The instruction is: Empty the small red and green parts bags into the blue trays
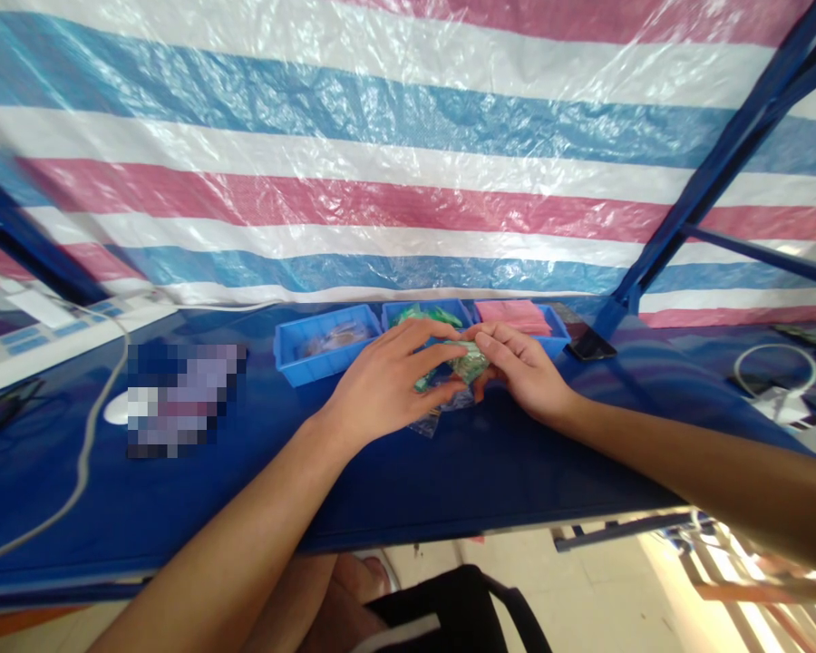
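Observation:
A small, crinkled green packet in clear plastic (469,362) is held between my two hands above the blue table. My right hand (527,374) pinches it from the right, thumb on top and fingers curled beneath. From the left, my left hand (391,376) arches around it, fingertips and thumb at the packet's left edge. Below the hands, a clear plastic bag (426,423) lies on the table, partly covered. Just behind are three blue bins: one with clear plastic packets (340,337), one with green packets (442,315), and one with pink packets (513,316).
On the left lie a pixelated flat item (200,390), a white round object (122,407), a white cable (92,426) and a power strip (74,336). A dark phone (593,343) sits right of the bins. Chargers and a cable (782,399) are far right. Striped sheeting (381,199) hangs behind.

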Motion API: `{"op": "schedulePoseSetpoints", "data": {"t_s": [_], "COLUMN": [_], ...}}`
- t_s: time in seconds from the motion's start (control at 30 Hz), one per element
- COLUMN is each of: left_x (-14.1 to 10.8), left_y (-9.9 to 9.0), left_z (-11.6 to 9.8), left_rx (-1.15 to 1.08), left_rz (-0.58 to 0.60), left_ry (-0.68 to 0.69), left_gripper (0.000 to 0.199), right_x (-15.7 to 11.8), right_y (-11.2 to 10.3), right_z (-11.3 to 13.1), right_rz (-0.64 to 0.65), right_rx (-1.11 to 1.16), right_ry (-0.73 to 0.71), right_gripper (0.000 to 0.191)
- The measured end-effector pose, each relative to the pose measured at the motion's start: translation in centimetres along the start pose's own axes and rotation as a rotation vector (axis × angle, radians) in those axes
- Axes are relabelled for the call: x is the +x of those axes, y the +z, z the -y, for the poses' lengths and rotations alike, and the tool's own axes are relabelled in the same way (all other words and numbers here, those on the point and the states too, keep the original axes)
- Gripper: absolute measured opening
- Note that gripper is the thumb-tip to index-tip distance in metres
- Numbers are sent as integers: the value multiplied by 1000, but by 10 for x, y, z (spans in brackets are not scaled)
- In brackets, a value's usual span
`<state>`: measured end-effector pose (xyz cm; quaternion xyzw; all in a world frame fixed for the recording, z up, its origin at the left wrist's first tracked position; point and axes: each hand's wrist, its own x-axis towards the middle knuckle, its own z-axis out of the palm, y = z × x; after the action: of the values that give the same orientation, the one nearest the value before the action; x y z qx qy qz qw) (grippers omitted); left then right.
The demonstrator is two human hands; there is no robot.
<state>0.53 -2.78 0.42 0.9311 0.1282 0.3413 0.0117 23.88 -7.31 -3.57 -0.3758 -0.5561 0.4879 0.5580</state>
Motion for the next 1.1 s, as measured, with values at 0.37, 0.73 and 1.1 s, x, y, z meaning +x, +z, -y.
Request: {"op": "schedulePoseSetpoints", "data": {"t_s": [0.37, 0.73, 1.1], "left_x": [-2, 2, 2], "left_y": [1, -2, 0], "left_z": [-1, -2, 2], "left_rx": [-18, 16, 53], "left_rz": [-78, -36, -115], "left_ry": [-76, 8, -45], "left_gripper": [32, 44, 27], "right_x": [-3, 3, 3], "right_y": [-3, -2, -7], "right_z": [4, 2, 0], "right_rz": [176, 51, 100], "right_rx": [-134, 62, -5], "right_ry": [-76, 58, -43], "right_gripper": [40, 39, 49]}}
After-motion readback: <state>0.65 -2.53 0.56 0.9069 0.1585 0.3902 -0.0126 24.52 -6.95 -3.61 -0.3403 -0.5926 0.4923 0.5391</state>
